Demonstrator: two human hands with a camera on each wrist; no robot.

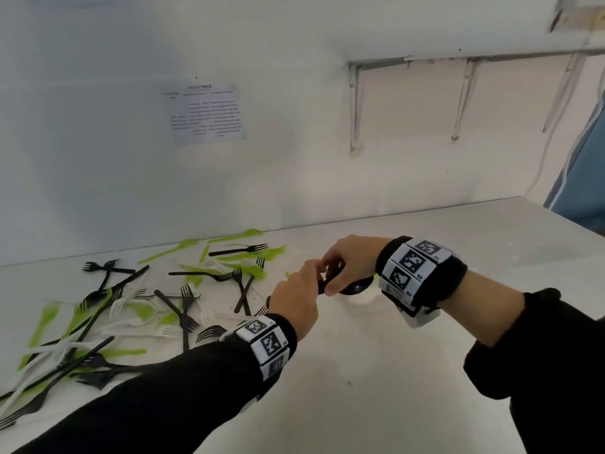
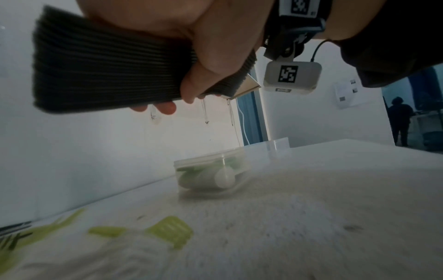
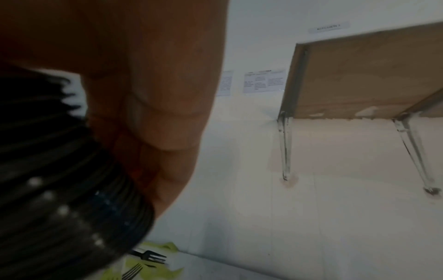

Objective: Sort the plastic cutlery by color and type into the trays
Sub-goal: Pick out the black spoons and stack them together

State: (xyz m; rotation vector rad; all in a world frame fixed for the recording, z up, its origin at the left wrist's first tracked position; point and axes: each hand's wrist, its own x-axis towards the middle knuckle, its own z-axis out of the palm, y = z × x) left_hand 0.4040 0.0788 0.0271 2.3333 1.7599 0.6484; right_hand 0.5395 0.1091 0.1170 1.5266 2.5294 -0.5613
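Right hand (image 1: pixel 348 262) has its fingers wrapped round a thick stack of black spoons (image 2: pixel 107 68), bowls pointing back toward that wrist. Left hand (image 1: pixel 296 294) pinches the handle end. The clear tray (image 2: pixel 212 171) sits just below and beyond the grip, so the right hand's nearer, I'd say.

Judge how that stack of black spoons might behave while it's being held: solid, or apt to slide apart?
The stack of black spoons looks tightly nested, so it probably moves as one block. Smooth plastic may slip and fan out if the right hand loosens; the left hand steadies it. Likely light.
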